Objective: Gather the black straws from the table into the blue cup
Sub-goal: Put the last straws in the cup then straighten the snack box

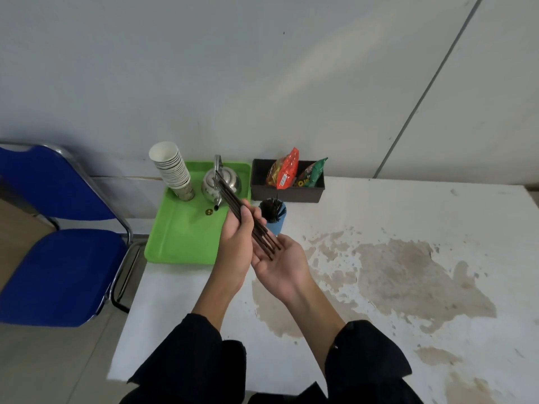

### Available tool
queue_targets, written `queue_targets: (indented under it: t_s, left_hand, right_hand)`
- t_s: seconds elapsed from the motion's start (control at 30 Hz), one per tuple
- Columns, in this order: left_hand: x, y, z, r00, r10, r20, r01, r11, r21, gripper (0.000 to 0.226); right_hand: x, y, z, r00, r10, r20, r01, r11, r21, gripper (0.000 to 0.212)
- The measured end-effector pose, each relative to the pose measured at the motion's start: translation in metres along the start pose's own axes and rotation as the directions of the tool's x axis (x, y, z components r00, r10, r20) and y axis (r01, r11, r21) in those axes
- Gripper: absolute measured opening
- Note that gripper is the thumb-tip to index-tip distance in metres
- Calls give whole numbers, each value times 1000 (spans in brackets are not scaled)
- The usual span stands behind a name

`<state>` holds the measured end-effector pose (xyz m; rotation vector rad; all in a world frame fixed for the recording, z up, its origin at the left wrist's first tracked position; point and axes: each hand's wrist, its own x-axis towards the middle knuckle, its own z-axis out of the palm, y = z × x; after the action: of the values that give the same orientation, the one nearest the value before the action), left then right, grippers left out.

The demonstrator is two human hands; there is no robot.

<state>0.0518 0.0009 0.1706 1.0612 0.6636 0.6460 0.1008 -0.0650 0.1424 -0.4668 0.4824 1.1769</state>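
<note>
Right hand (281,262), palm up with fingers flat, serves as a stop against which the lower ends of the black straws (248,220) are squared; left hand (237,239) grips the bundle at mid-length. The straws are thin, dark, straight and slanted. Beyond, the blue cup (275,221) already holds several.

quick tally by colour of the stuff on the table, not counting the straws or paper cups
green: 2, tray and snack bag
blue: 1, cup
black: 1, box
red: 1, snack bag
silver: 1, kettle
total: 6
</note>
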Motion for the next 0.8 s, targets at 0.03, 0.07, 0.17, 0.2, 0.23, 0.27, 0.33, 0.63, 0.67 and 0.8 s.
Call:
queue_targets:
  t_s: [0.03,0.07,0.17,0.2,0.23,0.27,0.33,0.63,0.67,0.8]
  left_hand:
    - [-1,2,3,1000,0,5,0,1000,1,21]
    - [-1,4,7,1000,-2,10,2,1000,3,21]
    - [2,3,15,999,-23,32,23,1000,1,21]
    - [4,2,17,999,-26,43,25,1000,8,21]
    - [6,2,18,998,-21,54,20,999,27,20]
    - [7,2,19,998,-10,67,5,998,66,20]
    - [7,1,20,995,36,89,-53,978,203,19]
    - [15,-5,19,975,181,131,-222,843,489,32]
    - [16,-7,18,973,183,141,-229,839,494,34]
    - [20,-12,14,978,101,183,-185,825,534,21]
  right_hand:
    - [0,-3,4,1000,-3,4,3,1000,3,51]
    - [0,-5,8,1000,-5,11,5,1000,6,50]
    - [2,-11,19,999,-11,45,10,1000,27,48]
    - [1,-14,22,998,-9,61,7,999,37,48]
    - [0,-16,25,998,-12,70,9,999,45,49]
    - [-2,-18,29,997,-21,78,17,998,53,51]
    - [-5,-22,38,996,-47,78,44,998,40,50]
    - [4,-29,46,996,-15,85,21,998,-62,44]
    - [5,-30,45,996,-5,85,12,997,-73,45]
    - [13,-33,38,998,29,64,-24,996,-87,45]
